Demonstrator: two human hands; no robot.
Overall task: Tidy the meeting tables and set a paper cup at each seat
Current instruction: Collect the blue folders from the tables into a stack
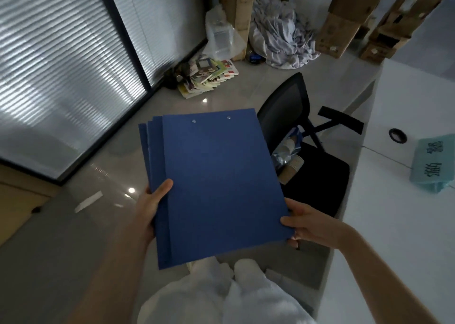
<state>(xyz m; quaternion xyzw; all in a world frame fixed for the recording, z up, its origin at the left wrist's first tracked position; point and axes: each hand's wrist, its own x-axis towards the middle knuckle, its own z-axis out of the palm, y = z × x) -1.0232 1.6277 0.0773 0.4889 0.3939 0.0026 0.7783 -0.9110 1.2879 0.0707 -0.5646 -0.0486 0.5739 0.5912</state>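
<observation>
White surface (398,200) lying right of the blue folders (216,183); left hand (150,210) and right hand (307,225) gripping their near corners, long axis pointing away; probably paper cups (293,166) on chair (317,175), nearer the right.

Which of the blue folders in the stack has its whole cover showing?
The top blue folder, the one with two metal rivets near its far edge. The others fan out beneath it, showing only thin strips along its left side beside the left hand.

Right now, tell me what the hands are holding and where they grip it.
A stack of blue folders. The left hand grips its lower left edge, the right hand pinches its lower right corner.
</observation>
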